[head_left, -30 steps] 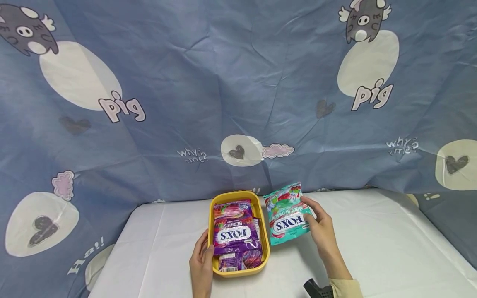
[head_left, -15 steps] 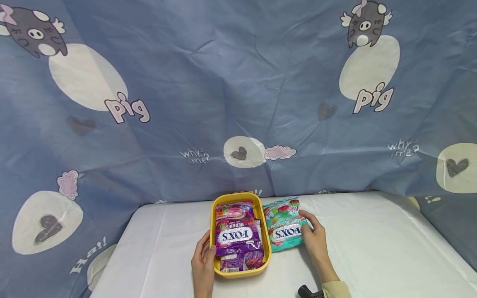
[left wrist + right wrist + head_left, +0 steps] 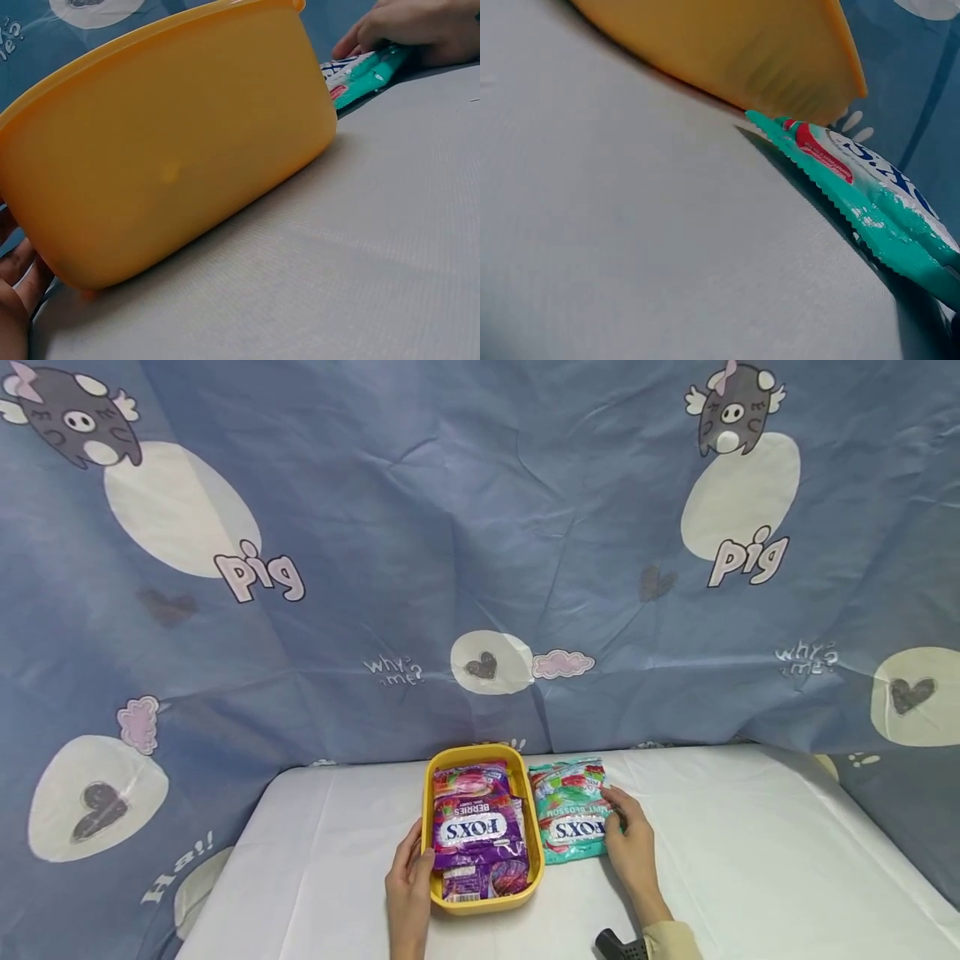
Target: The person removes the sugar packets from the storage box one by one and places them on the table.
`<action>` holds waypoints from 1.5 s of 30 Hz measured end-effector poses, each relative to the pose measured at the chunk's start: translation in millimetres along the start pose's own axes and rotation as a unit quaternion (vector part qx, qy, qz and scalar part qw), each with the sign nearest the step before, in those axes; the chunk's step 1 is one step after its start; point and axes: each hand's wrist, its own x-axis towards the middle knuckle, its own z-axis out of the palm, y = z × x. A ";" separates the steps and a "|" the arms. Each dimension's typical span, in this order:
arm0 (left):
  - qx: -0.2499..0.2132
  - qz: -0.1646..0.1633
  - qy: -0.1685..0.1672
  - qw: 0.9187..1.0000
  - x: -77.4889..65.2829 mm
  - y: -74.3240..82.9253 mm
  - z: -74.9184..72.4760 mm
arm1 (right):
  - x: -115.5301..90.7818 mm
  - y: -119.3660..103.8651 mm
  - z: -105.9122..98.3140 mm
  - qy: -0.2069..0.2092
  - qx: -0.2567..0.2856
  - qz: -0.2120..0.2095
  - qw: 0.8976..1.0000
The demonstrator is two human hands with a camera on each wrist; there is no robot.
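In the head view, a yellow plastic tub (image 3: 534, 827) stands on the table, holding several purple bags of Fox's candy (image 3: 471, 828). My left hand (image 3: 408, 889) holds the tub's left side, thumb at the rim and fingers along the outer wall. Right beside the tub lies a teal Fox's mint candy bag (image 3: 572, 810), printed face up. Its right edge is gripped by my right hand (image 3: 632, 847), whose fingers show above the bag in the left wrist view. Seen from the right wrist, the teal bag (image 3: 877, 202) casts a shadow under its near edge.
A white cloth (image 3: 757, 852) covers the table. Behind it hangs a blue printed curtain (image 3: 360, 568), close to the tub's far end. A black device (image 3: 618, 945) is at the right wrist by the sleeve.
My right hand has lowered the teal candy bag, so it now lies flatter and straighter beside the tub. The left hand stays at the tub. The head view has shifted slightly.
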 end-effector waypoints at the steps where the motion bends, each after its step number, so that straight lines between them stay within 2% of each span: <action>1: 0.001 0.003 0.000 1.000 0.5 1.0 -1.0 | 0.3 -0.5 1.0 0.004 0.000 -0.004 1.000; 7: 0.003 0.015 -0.007 1.000 4.1 5.4 -5.3 | -0.7 -5.2 3.5 0.037 0.025 -0.012 0.999; 11: 0.023 0.010 -0.010 1.000 2.0 5.8 -8.9 | -6.6 -6.6 5.0 0.050 0.041 0.010 0.998; 18: 0.021 -0.007 -0.022 1.000 -4.9 1.6 -15.1 | -22.4 -10.8 6.2 0.072 0.075 0.035 0.994; 24: 0.026 -0.015 -0.019 0.999 -3.7 0.0 -14.2 | -38.4 -20.0 -0.4 0.053 0.117 0.030 0.991; 29: 0.007 -0.017 -0.018 1.000 0.0 0.0 -9.6 | -42.6 -25.4 -8.0 0.047 0.156 0.016 0.987; 33: -0.004 -0.011 -0.015 1.000 0.2 -0.4 -5.1 | -44.8 -29.7 -13.2 0.011 0.182 0.001 0.983; 40: -0.003 0.007 -0.011 1.000 1.2 -0.7 -2.3 | -52.0 -39.2 -12.0 -0.082 0.177 -0.023 0.980; 45: -0.001 0.003 -0.016 1.000 1.1 1.1 -1.2 | -54.3 -46.4 -5.9 -0.100 0.189 -0.026 0.977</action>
